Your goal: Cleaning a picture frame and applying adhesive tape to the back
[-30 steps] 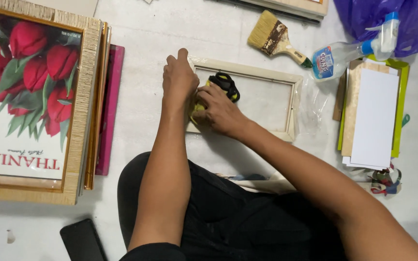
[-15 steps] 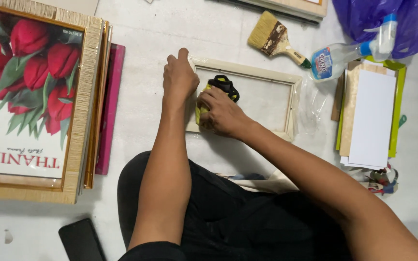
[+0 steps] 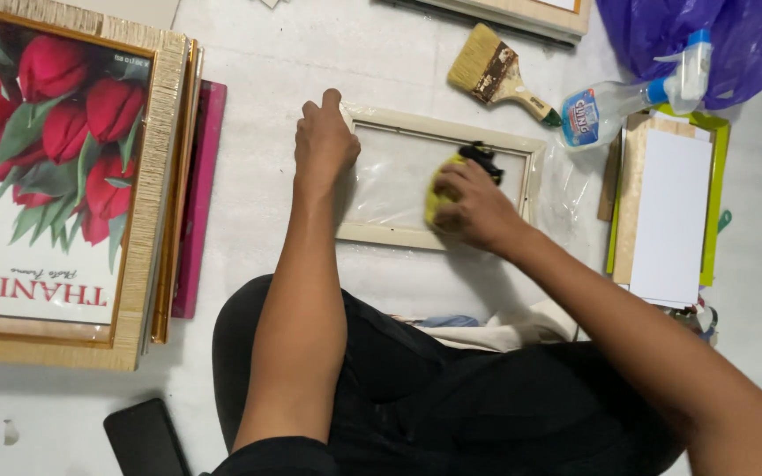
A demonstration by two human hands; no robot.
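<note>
Two bare hands work over one small frame on a white floor; entries run from largest thing to smallest.

- Floor (image 3: pixel 266 70): white, carries everything; the person sits on it in dark trousers, so all lies within arm's reach.
- Stack of large frames (image 3: pixel 147 203): at the left, flat, the top one showing red tulips; a pink board juts out at its right side. Well apart from the hands, likely set aside.
- Purple bag (image 3: pixel 734 35): top right corner, bunched.
- White board (image 3: pixel 668 216) on green and wooden sheets, right of the small frame.
- Small cream frame (image 3: pixel 438 132): lies flat just ahead of the knees, between both hands, its glass pane facing up.
- Left hand (image 3: pixel 324 145): grip closed over the frame's upper-left corner, pressing down, seemingly to stop it from sliding.
- Right hand (image 3: pixel 478 207): grip closed around a yellow cloth (image 3: pixel 438 189), pressed to the pane near the lower right, as for wiping.
- Spray bottle (image 3: pixel 628 92): on its side, near the frame's right end, handy.
- Paintbrush (image 3: pixel 496 75): beyond the frame, bristles pointing left.
- Dark phone (image 3: pixel 147 441): bottom left, face down or with its screen off; cannot tell which.
</note>
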